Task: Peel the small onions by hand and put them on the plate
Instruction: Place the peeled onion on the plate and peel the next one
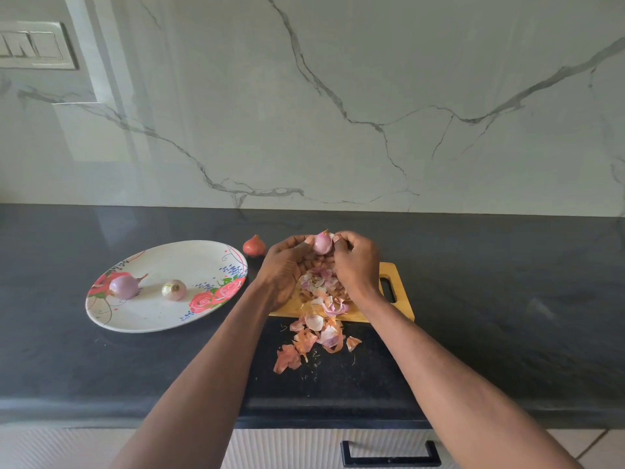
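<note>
A small pink onion (322, 243) is held up over the wooden cutting board (400, 311). My left hand (285, 265) grips it from the left, and my right hand (355, 262) pinches its skin at the top right. Two peeled onions, one purple with a tail (124, 286) and one pale (174, 289), lie on the white floral plate (152, 316) at the left. One unpeeled reddish onion (254, 246) sits on the counter between the plate and my left hand.
A heap of onion skins (321, 319) covers the board and spills onto the dark counter (490, 299) toward me. A marble wall rises behind. A drawer with a black handle (390, 455) is below the counter edge.
</note>
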